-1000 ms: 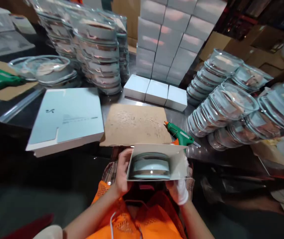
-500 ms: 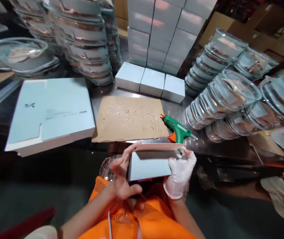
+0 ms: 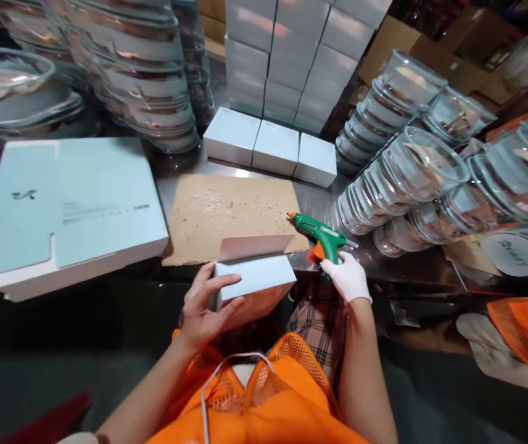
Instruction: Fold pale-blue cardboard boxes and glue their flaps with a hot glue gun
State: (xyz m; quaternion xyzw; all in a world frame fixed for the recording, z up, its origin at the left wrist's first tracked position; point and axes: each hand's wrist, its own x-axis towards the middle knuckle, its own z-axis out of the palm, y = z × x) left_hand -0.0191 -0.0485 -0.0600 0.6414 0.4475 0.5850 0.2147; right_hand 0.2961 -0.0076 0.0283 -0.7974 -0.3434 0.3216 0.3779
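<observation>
Lower centre: bare left hand (image 3: 203, 308) clasps small pale-blue cardboard box (image 3: 255, 280), flap up, contents hidden; white-gloved right hand (image 3: 347, 279) wraps green glue gun (image 3: 320, 235).

The steel worktop (image 3: 319, 206) carries a brown cardboard sheet (image 3: 231, 216) at its near edge, in the middle. A green glue gun (image 3: 320, 234) lies just beside the sheet's right side, nozzle touching the cardboard. To the left, a stack of flat box blanks (image 3: 65, 206) overhangs the near edge. Behind the sheet stand three closed white boxes (image 3: 268, 145) in a row, with a wall of stacked boxes (image 3: 292, 55) behind them. Stacks of clear lidded tubs (image 3: 148, 80) stand at the far left; more tubs (image 3: 412, 179), apparently leaning on their sides, crowd the right end.
</observation>
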